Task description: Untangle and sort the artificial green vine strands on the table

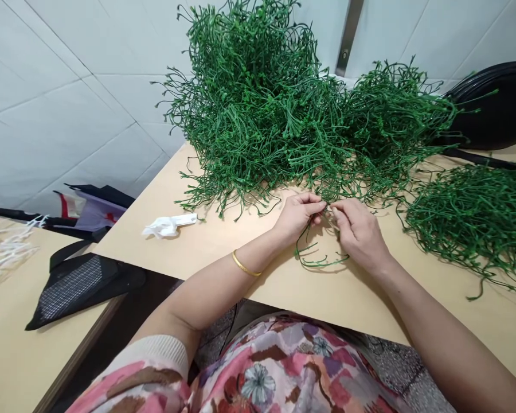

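Observation:
Both my hands meet over the table in front of the green heap. My left hand (300,215) pinches a thin green artificial stem (300,252), whose sprigged lower part curves down below the fingers toward the tabletop. Close beside it, the fingertips of my right hand (359,229) are pressed together at the same stem's upper part; the exact spot between the fingers is hidden. Behind the hands rises a tall tangled pile of green plastic stems (258,109) with small budded tips. A smaller heap of the same stems (477,218) lies to the right of my right hand.
On the pale table (223,258), a crumpled white tissue (167,225) lies left of my hands. A coil of black tubing (494,106) stands at the back right. At left, a black mesh bag (75,287) and white strands (4,252) rest on another table. A tiled wall (69,115) is behind.

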Motion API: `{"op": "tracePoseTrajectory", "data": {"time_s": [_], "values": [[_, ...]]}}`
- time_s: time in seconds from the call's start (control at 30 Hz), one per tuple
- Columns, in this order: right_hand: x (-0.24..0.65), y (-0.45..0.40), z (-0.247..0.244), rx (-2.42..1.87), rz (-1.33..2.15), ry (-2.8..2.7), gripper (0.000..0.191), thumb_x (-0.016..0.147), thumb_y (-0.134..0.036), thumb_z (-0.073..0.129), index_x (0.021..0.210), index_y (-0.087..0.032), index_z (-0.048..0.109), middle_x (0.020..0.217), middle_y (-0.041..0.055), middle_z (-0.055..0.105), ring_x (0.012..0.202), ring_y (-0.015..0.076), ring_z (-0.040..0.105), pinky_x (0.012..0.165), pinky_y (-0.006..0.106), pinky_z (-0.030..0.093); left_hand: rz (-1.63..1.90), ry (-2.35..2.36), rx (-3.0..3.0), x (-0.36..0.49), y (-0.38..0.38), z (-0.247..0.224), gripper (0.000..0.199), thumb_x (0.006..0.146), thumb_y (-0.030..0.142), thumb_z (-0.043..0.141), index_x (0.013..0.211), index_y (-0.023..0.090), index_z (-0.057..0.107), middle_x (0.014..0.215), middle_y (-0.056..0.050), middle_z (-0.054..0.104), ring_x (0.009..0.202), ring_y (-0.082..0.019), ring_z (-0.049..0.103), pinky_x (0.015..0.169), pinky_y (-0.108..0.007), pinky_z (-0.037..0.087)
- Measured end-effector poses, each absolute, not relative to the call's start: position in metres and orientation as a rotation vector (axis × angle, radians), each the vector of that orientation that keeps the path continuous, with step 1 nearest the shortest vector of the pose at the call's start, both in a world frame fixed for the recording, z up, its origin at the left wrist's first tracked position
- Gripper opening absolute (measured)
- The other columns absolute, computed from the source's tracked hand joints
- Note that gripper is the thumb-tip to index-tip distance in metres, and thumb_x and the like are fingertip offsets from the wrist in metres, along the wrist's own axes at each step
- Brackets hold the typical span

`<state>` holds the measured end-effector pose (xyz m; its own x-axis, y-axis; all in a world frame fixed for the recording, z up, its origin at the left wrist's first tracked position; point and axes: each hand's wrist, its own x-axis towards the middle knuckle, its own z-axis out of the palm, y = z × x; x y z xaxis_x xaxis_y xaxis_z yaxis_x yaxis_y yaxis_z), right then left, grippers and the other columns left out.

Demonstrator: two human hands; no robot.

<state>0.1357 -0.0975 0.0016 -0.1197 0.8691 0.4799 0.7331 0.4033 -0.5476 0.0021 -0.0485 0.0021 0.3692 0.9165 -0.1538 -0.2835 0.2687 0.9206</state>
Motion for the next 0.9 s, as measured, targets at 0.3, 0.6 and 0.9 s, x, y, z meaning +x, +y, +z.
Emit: {"op": "tracePoseTrajectory", "data": {"time_s": [0.3, 0.6, 0.9], "values": [[0.1332, -0.0947, 0.0030, -1.465, 0.733, -1.733, 0.024, 0.090, -0.034, 0.037, 0.090, -0.018, 0.056, 0.082, 0.0041, 0.061, 0.074, 0.0151, 0.054, 0.070, 0.028, 0.040, 0.968, 0.687, 0.768, 0.0037, -0.0472, -0.0006, 0.009, 0.070, 0.006, 0.060, 0.068, 0.012, 0.053, 0.051, 0.002, 0.056, 0.046, -0.008, 0.055, 0.047, -0.018, 0.043], [0.1295, -0.0934, 0.0037, -1.389, 1.046, -1.553, 0.029, 0.087, -0.040, 0.041, 0.070, -0.018, 0.050, 0.063, -0.0007, 0.049, 0.061, 0.0119, 0.046, 0.060, 0.026, 0.038, 0.928, 0.765, 0.746, 0.0047, -0.0484, 0.0013, 0.009, 0.065, 0.007, 0.065, 0.065, 0.010, 0.057, 0.049, 0.003, 0.053, 0.043, -0.004, 0.049, 0.042, -0.015, 0.036], [0.1323, -0.0897, 0.0022, -1.397, 0.945, -1.565, 0.027, 0.088, -0.037, 0.040, 0.078, -0.017, 0.056, 0.077, 0.0031, 0.058, 0.074, 0.0143, 0.051, 0.070, 0.027, 0.038, 0.931, 0.756, 0.705, 0.0050, -0.0474, 0.0001, 0.009, 0.066, 0.006, 0.064, 0.069, 0.010, 0.056, 0.057, -0.001, 0.061, 0.053, -0.008, 0.059, 0.053, -0.018, 0.047]]}}
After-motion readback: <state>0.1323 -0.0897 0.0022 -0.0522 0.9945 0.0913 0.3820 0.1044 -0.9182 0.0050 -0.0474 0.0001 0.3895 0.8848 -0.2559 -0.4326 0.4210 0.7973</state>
